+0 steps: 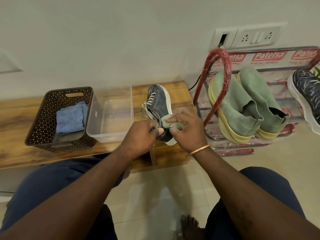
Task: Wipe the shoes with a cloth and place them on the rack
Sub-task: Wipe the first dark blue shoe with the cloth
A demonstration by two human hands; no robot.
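Observation:
A dark blue sneaker (pixel 160 104) with white laces and a white sole lies on the wooden bench (pixel 15 118), toe pointing away from me. My left hand (pixel 141 135) grips its heel collar. My right hand (pixel 186 129) holds a bunched green cloth (pixel 170 123) against the sneaker's rear side. On the red shoe rack (pixel 223 70) to the right sit a pair of green slip-on shoes (pixel 242 104), and a matching dark blue sneaker (pixel 306 94) sits at the frame's right edge.
A brown perforated basket (pixel 43 122) holding a folded blue cloth (pixel 71 118) stands on the bench at the left. An empty clear plastic tub (pixel 112 111) sits between basket and sneaker. A wall socket (pixel 256 37) and black cable are behind the rack. My knees and a bare foot are below.

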